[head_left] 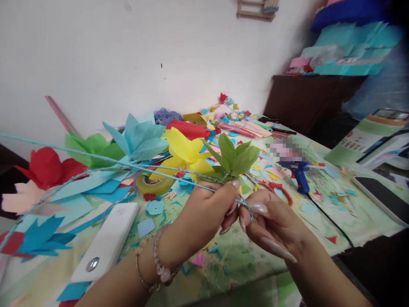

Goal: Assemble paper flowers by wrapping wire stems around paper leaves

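Light-blue twine (179, 174) stretches in strands from the left edge to my hands at the centre. My left hand (204, 209) is closed on it, just below an olive-green paper flower (234, 157). The twine's twisted end is pinched between the thumb and fingers of my right hand (275, 221), close beside the left. Behind and left of the hands are a yellow paper flower (188, 149), a light-blue one (140, 138), a green one (96, 149) and a red one (49, 166). A dark-blue paper flower (44, 238) is at lower left.
Paper scraps litter the patterned tablecloth (243, 264). A white power bank (107, 243) and a tape roll (150, 186) lie left; red-handled scissors (283, 189), a blue glue gun (299, 175) with its cord, a phone (381, 198) and a green tumbler (358, 140) are right.
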The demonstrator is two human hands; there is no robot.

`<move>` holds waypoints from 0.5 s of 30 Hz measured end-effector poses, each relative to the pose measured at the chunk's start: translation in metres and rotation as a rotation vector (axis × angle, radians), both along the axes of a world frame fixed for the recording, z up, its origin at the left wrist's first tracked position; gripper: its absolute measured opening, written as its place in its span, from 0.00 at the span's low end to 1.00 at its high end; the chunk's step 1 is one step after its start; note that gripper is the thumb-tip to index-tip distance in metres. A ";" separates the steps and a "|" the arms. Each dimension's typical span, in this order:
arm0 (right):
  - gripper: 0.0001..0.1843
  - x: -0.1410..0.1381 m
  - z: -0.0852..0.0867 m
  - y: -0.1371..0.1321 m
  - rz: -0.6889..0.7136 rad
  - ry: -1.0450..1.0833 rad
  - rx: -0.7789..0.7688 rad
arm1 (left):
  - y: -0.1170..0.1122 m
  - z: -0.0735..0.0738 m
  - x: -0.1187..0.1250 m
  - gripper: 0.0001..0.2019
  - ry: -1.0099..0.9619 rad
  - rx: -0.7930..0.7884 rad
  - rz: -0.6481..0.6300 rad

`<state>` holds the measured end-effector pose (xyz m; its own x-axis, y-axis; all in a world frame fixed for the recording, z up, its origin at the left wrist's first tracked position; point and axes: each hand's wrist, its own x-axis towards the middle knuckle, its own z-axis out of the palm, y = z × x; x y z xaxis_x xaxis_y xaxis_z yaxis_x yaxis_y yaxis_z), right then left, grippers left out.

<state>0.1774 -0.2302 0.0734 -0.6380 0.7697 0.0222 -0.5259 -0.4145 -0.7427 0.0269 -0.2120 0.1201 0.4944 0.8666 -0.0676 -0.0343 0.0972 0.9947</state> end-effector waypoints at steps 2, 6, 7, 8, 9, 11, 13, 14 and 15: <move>0.17 0.002 0.003 -0.001 -0.033 -0.056 0.042 | 0.000 0.002 -0.001 0.23 0.022 -0.004 0.014; 0.18 0.005 0.010 -0.003 -0.060 -0.155 0.114 | 0.001 0.002 -0.002 0.23 0.045 -0.002 0.003; 0.18 0.005 0.011 -0.004 -0.082 -0.163 0.120 | 0.001 0.002 -0.002 0.23 0.051 0.007 0.008; 0.18 0.005 0.011 -0.005 -0.112 -0.163 0.122 | 0.001 0.001 -0.002 0.23 0.061 0.020 0.022; 0.18 0.004 0.011 -0.006 -0.147 -0.158 0.118 | 0.001 0.000 -0.001 0.23 0.070 0.038 0.045; 0.17 0.000 0.011 -0.009 -0.205 -0.135 0.104 | 0.000 -0.001 0.001 0.24 0.079 0.069 0.091; 0.16 -0.003 0.009 -0.012 -0.246 -0.100 0.093 | -0.001 -0.002 0.003 0.24 0.064 0.087 0.113; 0.16 -0.005 0.007 -0.013 -0.264 -0.081 0.092 | -0.003 -0.002 0.003 0.24 0.051 0.093 0.115; 0.16 -0.007 0.006 -0.014 -0.281 -0.063 0.097 | -0.004 -0.002 0.004 0.23 0.042 0.095 0.118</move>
<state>0.1708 -0.2437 0.0793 -0.4025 0.9127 0.0710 -0.5613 -0.1848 -0.8067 0.0309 -0.2156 0.1176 0.3870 0.9221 -0.0005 0.0018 -0.0001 1.0000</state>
